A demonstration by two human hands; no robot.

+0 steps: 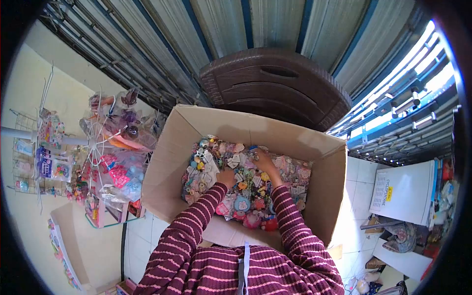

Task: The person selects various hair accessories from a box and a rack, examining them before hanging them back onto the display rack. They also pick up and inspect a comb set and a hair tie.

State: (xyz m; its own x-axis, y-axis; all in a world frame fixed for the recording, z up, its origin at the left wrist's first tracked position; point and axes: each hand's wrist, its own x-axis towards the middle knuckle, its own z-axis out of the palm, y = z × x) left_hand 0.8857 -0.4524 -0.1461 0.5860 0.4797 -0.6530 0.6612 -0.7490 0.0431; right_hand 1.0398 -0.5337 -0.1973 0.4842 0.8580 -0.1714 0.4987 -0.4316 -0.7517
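A large open cardboard box (167, 162) stands in front of me. Inside it lies a deep pile of small packaged trinkets (241, 204), many on white cards or in clear wrappers. Both of my arms reach into the box. My left hand (226, 177) is in the middle left of the pile, closed, its fingertips hidden among white-carded packets (210, 164). Further right and a little higher, my right hand (264, 164) has its fingers curled down onto the packets; what they grip is too small to make out. A round blue item (242, 203) lies nearer to me.
A dark brown plastic chair (275, 83) stands right behind the box, before a corrugated metal shutter (270, 24). At left, a wire rack (98, 142) carries bagged goods. A white carton (403, 194) stands at right on the tiled floor (351, 211).
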